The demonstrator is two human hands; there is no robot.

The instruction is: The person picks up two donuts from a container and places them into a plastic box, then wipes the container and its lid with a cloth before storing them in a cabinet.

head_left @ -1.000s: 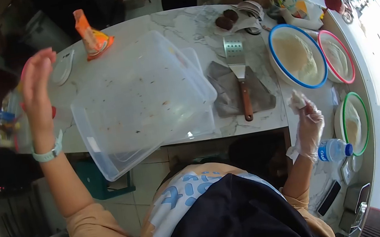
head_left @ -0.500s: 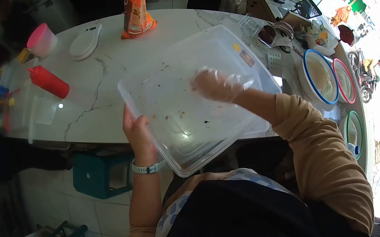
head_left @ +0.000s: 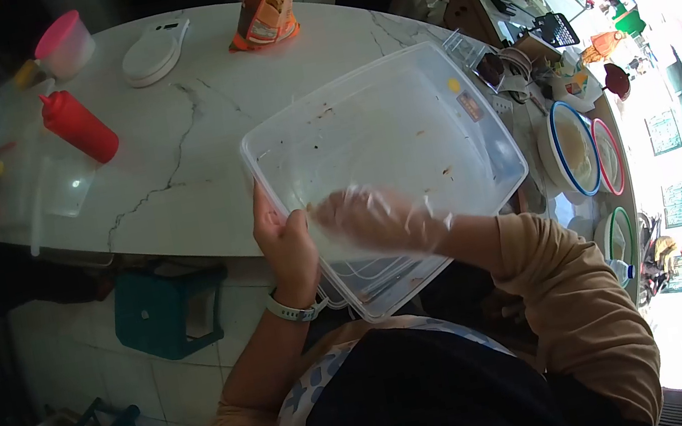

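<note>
A clear plastic storage box (head_left: 402, 144), dotted with small dark and brown crumbs inside, is tilted toward me at the table's front edge. My left hand (head_left: 285, 245), bare and with a watch on the wrist, grips its left rim, thumb on the inner side. Inside the box, my right hand (head_left: 369, 219) wears a thin clear plastic glove and is slightly blurred. Its fingers are bunched together near the left wall, close to my left thumb. Whatever sits between the fingertips is too small to make out.
On the marble table (head_left: 214, 157) are a red squeeze bottle (head_left: 81, 128), a white scale (head_left: 157, 54), a pink-rimmed tub (head_left: 65, 47) and an orange packet (head_left: 268, 1). Rimmed basins (head_left: 572, 147) stand at right. A green stool (head_left: 163, 310) is below left; a person's dark-clothed arm shows at left.
My gloved right hand has moved left and down inside the box, toward my left thumb. The box and my left hand have shifted right in view.
</note>
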